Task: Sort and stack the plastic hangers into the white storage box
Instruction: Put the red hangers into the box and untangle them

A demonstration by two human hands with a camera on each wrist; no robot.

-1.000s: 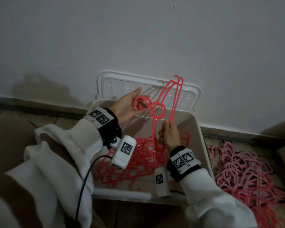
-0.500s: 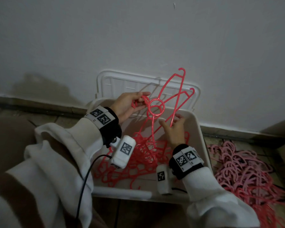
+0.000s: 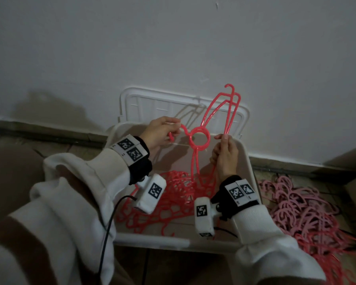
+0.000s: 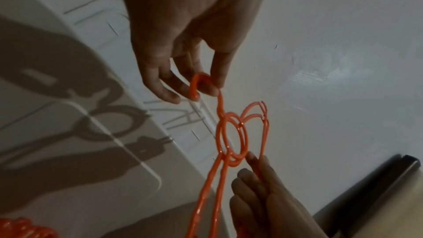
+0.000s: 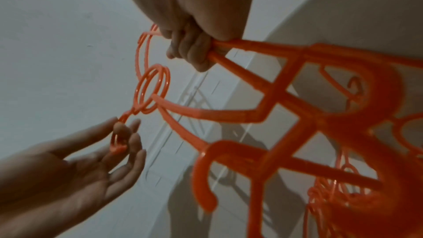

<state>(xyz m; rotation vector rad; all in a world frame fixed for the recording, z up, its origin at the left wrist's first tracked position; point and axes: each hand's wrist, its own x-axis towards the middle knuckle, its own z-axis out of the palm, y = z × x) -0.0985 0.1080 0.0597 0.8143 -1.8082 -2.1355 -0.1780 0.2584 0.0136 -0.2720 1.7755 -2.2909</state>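
2 red plastic hangers (image 3: pixel 199 138) stand upright and overlapped above the white storage box (image 3: pixel 249 167), which holds a tangled red pile (image 3: pixel 173 194); pink hangers (image 3: pixel 304 210) lie on the floor beside it.

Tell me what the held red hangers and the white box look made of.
Red hangers: likely glossy moulded plastic; thin rods with shiny highlights on the ring. White storage box: probably smooth, matte plastic; rounded rim, and ribbed moulding on its lid leaning on the wall.

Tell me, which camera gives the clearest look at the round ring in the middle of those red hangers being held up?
The left wrist view: the ring sits near mid-frame, sharp, showing doubled loops between the left hand and right hand. The head view shows the ring small but whole above the white storage box. The right wrist view shows it blurred and off to one side.
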